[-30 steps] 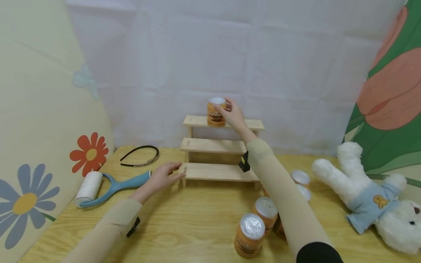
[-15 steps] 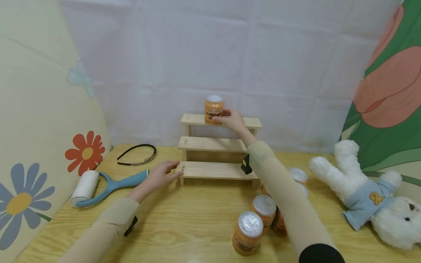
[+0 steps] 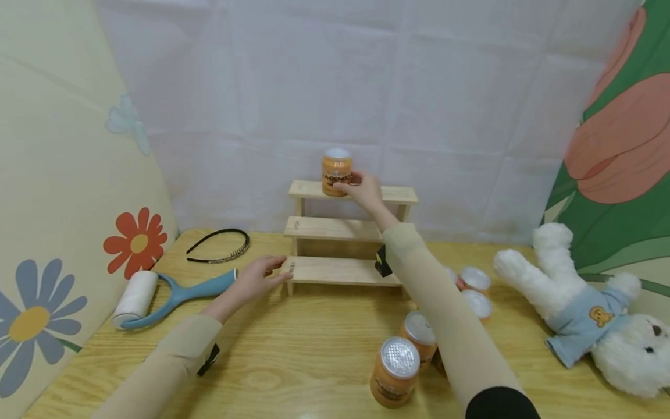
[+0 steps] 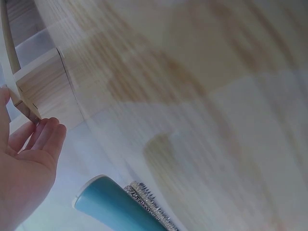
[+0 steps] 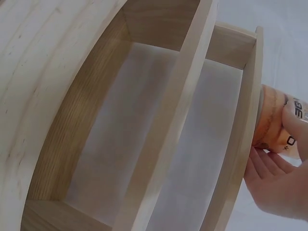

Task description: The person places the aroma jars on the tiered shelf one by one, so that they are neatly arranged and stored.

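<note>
An orange can (image 3: 336,173) with a pale lid stands upright at the top tier of a three-step wooden display stand (image 3: 335,230). My right hand (image 3: 364,192) grips it from the right side, thumb across the front. In the right wrist view the can (image 5: 275,118) shows its base against the top board, partly behind the right hand (image 5: 281,185). My left hand (image 3: 259,278) holds the left end of the lowest step. From the left wrist, the left hand (image 4: 36,159) has its thumb and fingertips on the board's end (image 4: 28,109).
Several more orange cans (image 3: 395,372) stand at front right, some hidden by the right forearm. A blue-handled lint roller (image 3: 180,297) and a black headband (image 3: 232,254) lie on the left. A white plush toy (image 3: 586,308) in a blue shirt lies right.
The can in my right hand has shifted slightly left along the top step, and the right hand's grip is now lower on it. The left hand stays at the step's end.
</note>
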Tool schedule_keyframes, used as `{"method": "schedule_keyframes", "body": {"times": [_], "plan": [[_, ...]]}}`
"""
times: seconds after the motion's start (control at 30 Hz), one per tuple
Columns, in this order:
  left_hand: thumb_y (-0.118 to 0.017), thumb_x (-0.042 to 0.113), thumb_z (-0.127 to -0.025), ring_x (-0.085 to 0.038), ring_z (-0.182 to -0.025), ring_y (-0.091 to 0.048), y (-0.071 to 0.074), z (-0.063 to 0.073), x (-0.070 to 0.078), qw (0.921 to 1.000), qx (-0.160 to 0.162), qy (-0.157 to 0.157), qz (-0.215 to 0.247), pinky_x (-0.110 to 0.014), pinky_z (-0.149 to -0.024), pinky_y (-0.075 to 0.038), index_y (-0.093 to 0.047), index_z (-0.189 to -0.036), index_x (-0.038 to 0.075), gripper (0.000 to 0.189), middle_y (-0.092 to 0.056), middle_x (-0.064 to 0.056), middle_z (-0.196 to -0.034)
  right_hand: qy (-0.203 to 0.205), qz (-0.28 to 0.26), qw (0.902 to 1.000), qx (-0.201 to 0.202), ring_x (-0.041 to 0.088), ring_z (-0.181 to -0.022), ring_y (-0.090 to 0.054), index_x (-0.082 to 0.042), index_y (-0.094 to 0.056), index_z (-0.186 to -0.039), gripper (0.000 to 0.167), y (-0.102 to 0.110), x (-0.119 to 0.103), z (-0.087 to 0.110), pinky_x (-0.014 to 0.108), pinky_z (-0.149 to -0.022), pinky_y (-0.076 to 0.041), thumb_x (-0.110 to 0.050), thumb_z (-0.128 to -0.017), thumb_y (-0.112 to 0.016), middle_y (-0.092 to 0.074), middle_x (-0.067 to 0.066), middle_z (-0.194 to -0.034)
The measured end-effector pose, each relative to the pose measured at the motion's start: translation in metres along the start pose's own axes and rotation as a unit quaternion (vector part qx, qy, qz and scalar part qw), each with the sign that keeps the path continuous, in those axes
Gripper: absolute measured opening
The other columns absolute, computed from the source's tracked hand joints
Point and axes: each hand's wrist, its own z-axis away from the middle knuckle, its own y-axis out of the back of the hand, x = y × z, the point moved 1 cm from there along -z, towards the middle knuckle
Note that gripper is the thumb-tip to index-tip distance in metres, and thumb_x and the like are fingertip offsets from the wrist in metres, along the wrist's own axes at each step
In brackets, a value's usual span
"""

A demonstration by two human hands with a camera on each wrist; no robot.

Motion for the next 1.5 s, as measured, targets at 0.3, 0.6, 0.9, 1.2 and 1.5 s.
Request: {"method": "schedule_keyframes", "body": {"times": [0.3,0.6,0.9,1.2,1.5], "plan": [[-0.059,0.031,-0.093,-0.042,-0.121,-0.049,-0.002,-0.001,-0.001,1.0000,-0.007,0.003,0.007,-0.049,-0.100,-0.046,-0.042,-0.137,-0.008,0.061,-0.047,-0.028,-0.135,-0.039,-0.022,0.9984,-0.036,0.026,-0.124,-0.051,-0.003,-0.050,-0.134,0.057,0.009,0.002,0.006,0.035,-0.103,-0.045,-0.028,-0.087,-0.069,-0.054,0.014,-0.135],[-0.059,0.032,-0.093,-0.043,-0.123,-0.046,0.003,-0.005,-0.004,0.9997,-0.007,0.011,0.023,-0.050,-0.102,-0.044,-0.041,-0.138,-0.007,0.062,-0.045,-0.027,-0.138,-0.024,-0.008,0.9976,-0.065,0.026,-0.125,-0.050,-0.001,-0.050,-0.133,0.060,0.023,-0.001,0.017,0.037,-0.106,-0.043,-0.033,-0.086,-0.069,-0.054,0.014,-0.135],[-0.058,0.035,-0.093,-0.041,-0.123,-0.048,0.003,-0.010,-0.007,0.9998,-0.009,0.008,0.016,-0.049,-0.102,-0.045,-0.041,-0.138,-0.006,0.063,-0.046,-0.026,-0.138,-0.008,0.002,0.9954,-0.095,0.026,-0.126,-0.049,-0.002,-0.047,-0.136,0.058,0.040,-0.001,0.040,0.039,-0.106,-0.043,-0.031,-0.089,-0.065,-0.052,0.013,-0.137],[-0.056,0.038,-0.094,-0.041,-0.126,-0.045,0.005,-0.010,-0.007,0.9993,-0.021,0.016,0.025,-0.050,-0.104,-0.042,-0.039,-0.140,-0.004,0.065,-0.043,-0.025,-0.140,0.012,-0.008,0.9931,-0.117,0.027,-0.124,-0.051,0.000,-0.050,-0.133,0.052,0.056,-0.002,0.064,0.038,-0.106,-0.043,-0.023,-0.089,-0.065,-0.053,0.017,-0.135],[-0.056,0.039,-0.093,-0.041,-0.126,-0.045,0.004,-0.013,-0.009,0.9994,-0.021,0.014,0.022,-0.050,-0.104,-0.042,-0.040,-0.139,-0.005,0.066,-0.043,-0.025,-0.140,0.019,-0.019,0.9904,-0.136,0.026,-0.124,-0.051,-0.003,-0.049,-0.134,0.051,0.071,0.008,0.096,0.039,-0.106,-0.043,-0.024,-0.090,-0.065,-0.053,0.014,-0.135]]}}
